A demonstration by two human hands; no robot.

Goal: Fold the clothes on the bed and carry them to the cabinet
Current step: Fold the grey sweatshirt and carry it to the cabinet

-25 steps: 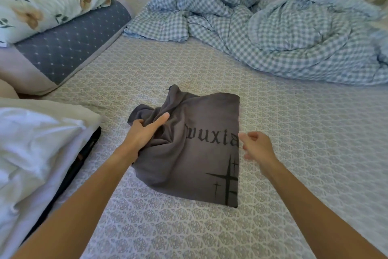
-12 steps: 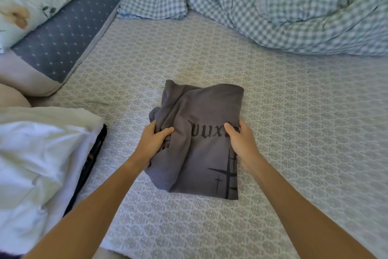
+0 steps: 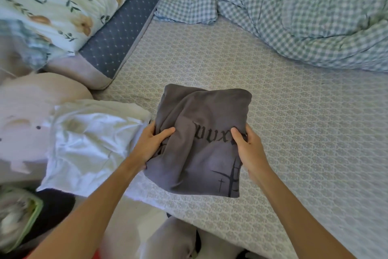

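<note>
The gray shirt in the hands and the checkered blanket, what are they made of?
The gray shirt, gripped by the left hand and the right hand, looks like soft matte knit, probably cotton: it folds into thick, limp creases, with black print. The checkered blanket looks like thin woven fabric, puffy and crumpled, likely cotton too.

A home bedroom; a bed with patterned sheet fills the view; a rumpled gingham duvet lies at one o'clock; floral pillow at ten o'clock; a pale plush toy at nine o'clock.
</note>
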